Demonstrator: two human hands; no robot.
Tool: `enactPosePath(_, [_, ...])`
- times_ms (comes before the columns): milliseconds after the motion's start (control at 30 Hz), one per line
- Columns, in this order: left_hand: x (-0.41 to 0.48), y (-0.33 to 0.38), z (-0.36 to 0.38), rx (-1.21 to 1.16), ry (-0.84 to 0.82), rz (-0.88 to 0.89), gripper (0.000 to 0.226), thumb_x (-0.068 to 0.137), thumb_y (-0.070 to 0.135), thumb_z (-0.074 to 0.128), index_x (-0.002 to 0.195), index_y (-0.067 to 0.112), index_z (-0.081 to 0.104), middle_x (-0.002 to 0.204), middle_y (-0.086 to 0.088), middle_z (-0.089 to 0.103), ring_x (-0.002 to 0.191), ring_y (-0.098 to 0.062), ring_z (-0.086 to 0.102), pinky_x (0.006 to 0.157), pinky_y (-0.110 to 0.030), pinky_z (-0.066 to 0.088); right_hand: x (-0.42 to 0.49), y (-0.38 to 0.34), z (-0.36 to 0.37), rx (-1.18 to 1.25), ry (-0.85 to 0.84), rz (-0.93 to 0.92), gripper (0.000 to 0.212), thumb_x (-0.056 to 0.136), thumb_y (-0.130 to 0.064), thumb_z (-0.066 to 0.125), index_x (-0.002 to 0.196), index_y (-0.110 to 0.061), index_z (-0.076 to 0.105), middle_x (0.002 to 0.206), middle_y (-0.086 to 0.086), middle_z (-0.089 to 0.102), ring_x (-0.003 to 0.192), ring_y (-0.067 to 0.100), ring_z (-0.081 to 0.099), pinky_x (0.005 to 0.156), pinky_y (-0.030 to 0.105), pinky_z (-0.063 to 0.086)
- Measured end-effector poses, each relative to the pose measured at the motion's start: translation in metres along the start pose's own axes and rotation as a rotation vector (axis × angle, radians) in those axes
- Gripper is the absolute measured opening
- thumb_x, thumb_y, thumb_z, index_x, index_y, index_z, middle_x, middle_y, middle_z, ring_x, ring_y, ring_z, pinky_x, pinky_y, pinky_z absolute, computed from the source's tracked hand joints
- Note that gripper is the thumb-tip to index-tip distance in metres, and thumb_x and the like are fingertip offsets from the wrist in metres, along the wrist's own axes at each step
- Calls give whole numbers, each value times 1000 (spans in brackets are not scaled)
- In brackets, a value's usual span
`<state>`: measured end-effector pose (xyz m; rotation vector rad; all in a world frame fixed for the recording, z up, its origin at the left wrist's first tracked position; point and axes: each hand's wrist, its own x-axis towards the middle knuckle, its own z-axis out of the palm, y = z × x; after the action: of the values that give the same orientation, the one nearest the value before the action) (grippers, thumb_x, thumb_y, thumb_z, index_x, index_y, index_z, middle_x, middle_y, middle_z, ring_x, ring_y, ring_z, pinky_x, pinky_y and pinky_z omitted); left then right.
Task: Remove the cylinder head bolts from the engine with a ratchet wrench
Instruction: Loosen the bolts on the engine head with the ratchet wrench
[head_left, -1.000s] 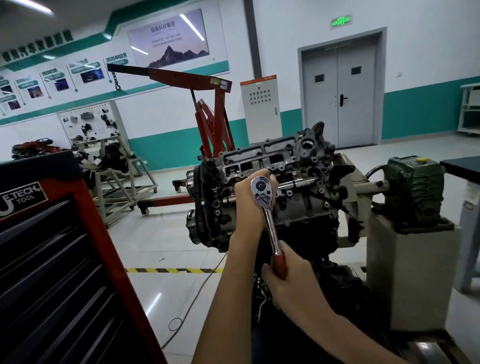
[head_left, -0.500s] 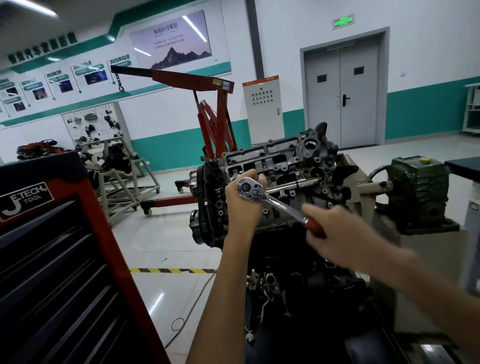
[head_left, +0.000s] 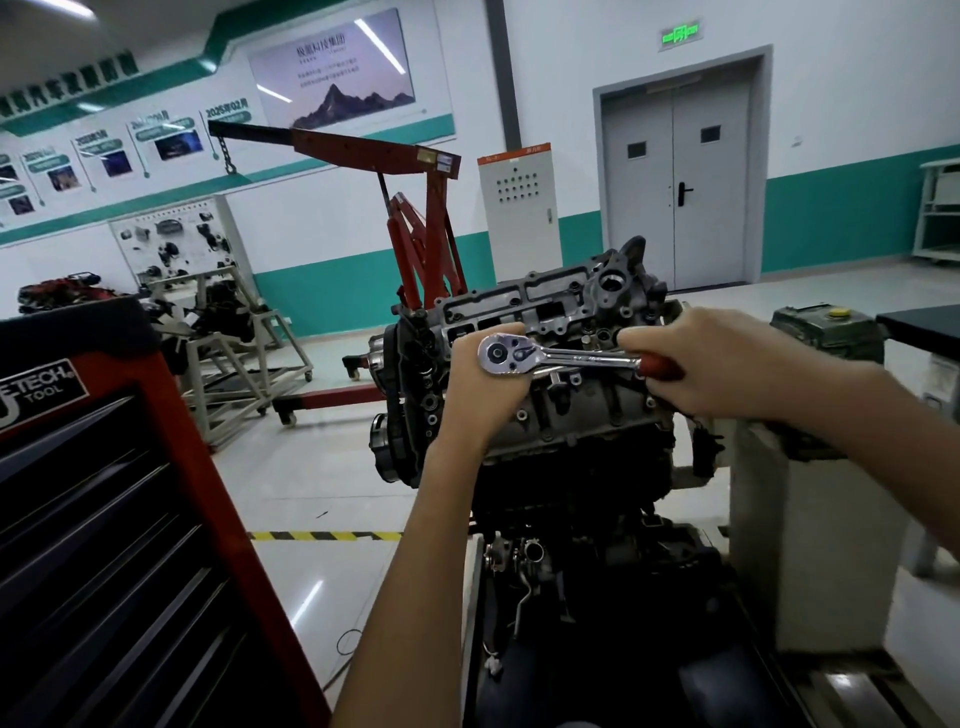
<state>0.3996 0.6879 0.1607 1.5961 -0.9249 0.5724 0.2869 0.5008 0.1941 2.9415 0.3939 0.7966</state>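
The ratchet wrench lay nearly level across the engine, its long axis running left to right. The right hand gripped the red handle at the right end. The left hand curled around the wrench's head at the left end, steadying it over a bolt hidden beneath. The pivot therefore sat left of the pulling grip. Beyond the cylinder head stood a red hoist.
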Motion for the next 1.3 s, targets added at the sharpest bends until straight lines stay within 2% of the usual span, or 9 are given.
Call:
enactPosePath(100, [-8, -3, 7, -32, 51, 10, 38, 88, -5, 57, 55, 5, 42, 51, 2, 35, 50, -6, 31, 52, -22, 26, -9, -9, 12, 58, -27, 51, 24, 84, -14, 55, 79, -32, 39, 51, -11, 46, 43, -3, 48, 39, 17, 42])
enactPosePath(367, [-19, -7, 20, -275, 262, -192, 25, 96, 1, 51, 75, 15, 51, 64, 16, 44, 51, 3, 46, 56, -9, 37, -34, -143, 109, 1111, 127, 375, 14, 82, -6, 57, 79, -11, 44, 55, 6, 43, 41, 14, 38, 41, 30, 38])
enactPosePath(433, [-19, -7, 13, -233, 158, -93, 47, 93, -4, 53, 60, 27, 40, 55, 18, 33, 50, 1, 30, 56, -13, 28, -33, -131, 102, 1035, 125, 337, 19, 79, -3, 56, 73, -17, 44, 54, 3, 42, 42, 14, 38, 43, 30, 37])
enactPosePath(600, [-10, -6, -6, -6, 25, 40, 45, 88, -6, 57, 53, 15, 37, 50, 12, 32, 49, -2, 29, 50, -17, 24, -18, -41, 36, 393, -149, 103, 22, 82, -11, 56, 82, -33, 50, 60, -9, 51, 48, 6, 53, 48, 19, 47])
enactPosePath(700, [-9, -1, -2, 0, 14, 22, 43, 83, -10, 57, 53, 10, 33, 51, 7, 30, 50, -4, 26, 51, -22, 23, -2, -14, 6, -9, -22, 66, 10, 84, -18, 54, 90, -26, 52, 55, -11, 47, 47, -1, 47, 43, 16, 37])
enactPosePath(800, [-14, -2, 6, -91, 128, -57, 46, 88, -3, 58, 55, 17, 33, 52, 8, 30, 50, -3, 26, 51, -19, 25, -10, -23, 21, 94, -25, 131, 11, 84, -17, 54, 92, -24, 50, 59, -9, 49, 50, 3, 51, 46, 22, 45])
enactPosePath(900, [-16, -4, 13, -140, 221, -84, 45, 91, 1, 57, 56, 16, 33, 53, 8, 29, 50, -3, 26, 50, -17, 26, -29, -66, 60, 522, 11, 274, 16, 79, -15, 57, 76, -25, 45, 60, -2, 52, 51, 17, 53, 53, 32, 49])
enactPosePath(1067, [-22, -1, 30, -290, 328, -214, 30, 93, 11, 56, 71, 31, 54, 57, 20, 60, 58, 12, 56, 59, -4, 45, -34, -141, 100, 1169, 145, 360, 29, 78, 0, 58, 69, -26, 47, 52, -4, 47, 42, 5, 42, 44, 18, 37])
enactPosePath(1300, [-4, -1, 1, 14, 41, 25, 44, 86, -6, 59, 55, 19, 39, 51, 1, 38, 50, -7, 32, 50, -25, 29, -19, -29, 28, 406, -155, 99, 32, 82, -5, 58, 79, -35, 46, 59, -7, 54, 45, 2, 52, 42, 17, 45])
